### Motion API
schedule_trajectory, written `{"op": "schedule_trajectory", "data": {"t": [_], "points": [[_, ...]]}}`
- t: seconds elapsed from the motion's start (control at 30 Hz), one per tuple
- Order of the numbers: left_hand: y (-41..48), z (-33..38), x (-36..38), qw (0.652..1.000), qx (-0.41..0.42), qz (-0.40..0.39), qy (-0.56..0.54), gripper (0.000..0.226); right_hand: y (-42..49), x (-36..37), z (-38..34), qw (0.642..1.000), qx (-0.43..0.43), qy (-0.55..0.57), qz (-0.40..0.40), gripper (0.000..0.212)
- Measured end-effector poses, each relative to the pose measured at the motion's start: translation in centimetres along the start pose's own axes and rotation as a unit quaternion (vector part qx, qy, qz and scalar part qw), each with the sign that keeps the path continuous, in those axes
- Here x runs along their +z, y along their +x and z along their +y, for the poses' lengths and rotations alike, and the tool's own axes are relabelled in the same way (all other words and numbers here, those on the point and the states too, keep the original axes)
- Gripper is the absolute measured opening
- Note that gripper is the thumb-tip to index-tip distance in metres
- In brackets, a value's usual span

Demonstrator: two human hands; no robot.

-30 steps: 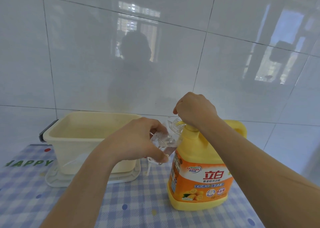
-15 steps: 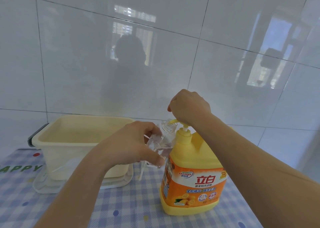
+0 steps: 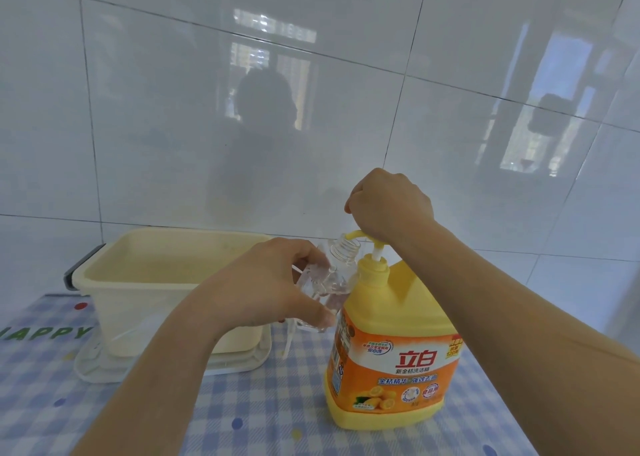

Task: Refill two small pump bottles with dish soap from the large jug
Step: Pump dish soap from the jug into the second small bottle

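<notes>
Head camera view, looking down over both forearms at a table backed by a glossy white tiled wall (image 3: 138, 126), in which a dim outline of the person is mirrored. A blue-and-white checked tablecloth (image 3: 259, 417) is spread over the table. At the left, a cream plastic tub (image 3: 138, 317) is set on a clear tray (image 3: 242, 362), well apart from the work. At centre right, the large yellow jug (image 3: 394, 351) with an orange label is stood upright on the cloth, so that it need not be lifted and its soap can be drawn out through the pump. The right hand (image 3: 389, 210) is clenched over the pump head (image 3: 372, 239), apparently to push it down. The left hand (image 3: 273, 289) is wrapped around a small clear bottle (image 3: 337, 275), which is held off the table, just beside the jug's shoulder. This bottle is tilted so that its open threaded neck is brought up against the yellow spout (image 3: 355, 234), seemingly so that the soap is caught with no spill. Little or no soap can be seen in it, so the first fill is judged barely begun. A thin pale strip (image 3: 289, 341) hangs below the left hand; what it is cannot be told. No second small bottle can be made out.
</notes>
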State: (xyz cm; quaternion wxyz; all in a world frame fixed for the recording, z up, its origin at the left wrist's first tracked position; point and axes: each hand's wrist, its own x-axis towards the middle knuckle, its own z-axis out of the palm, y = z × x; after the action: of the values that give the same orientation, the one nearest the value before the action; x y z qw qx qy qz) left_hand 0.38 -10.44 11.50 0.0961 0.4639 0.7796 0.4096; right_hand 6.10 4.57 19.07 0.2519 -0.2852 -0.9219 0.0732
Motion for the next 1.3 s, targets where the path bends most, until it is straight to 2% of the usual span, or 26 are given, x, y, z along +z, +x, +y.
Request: {"op": "schedule_trajectory", "data": {"t": [0.3,0.7,1.17,1.3], "points": [[0.1,-0.3,0.0,0.997,-0.004,-0.002,0.071,0.049,-0.5,2.2,0.8,0.998,0.003,-0.019,-0.06,0.035],[0.1,-0.2,-0.1,0.996,-0.002,-0.013,0.083,0.049,0.1,2.9,1.1,0.997,-0.009,-0.041,-0.066,0.04],[0.3,-0.4,-0.1,0.999,-0.002,0.008,0.05,0.044,1.3,2.9,1.1,0.996,-0.022,-0.046,-0.075,0.042],[0.2,-0.3,-0.2,1.0,-0.007,0.024,0.016,0.051,1.3,1.2,0.9,0.999,-0.002,0.011,-0.042,0.042]]}}
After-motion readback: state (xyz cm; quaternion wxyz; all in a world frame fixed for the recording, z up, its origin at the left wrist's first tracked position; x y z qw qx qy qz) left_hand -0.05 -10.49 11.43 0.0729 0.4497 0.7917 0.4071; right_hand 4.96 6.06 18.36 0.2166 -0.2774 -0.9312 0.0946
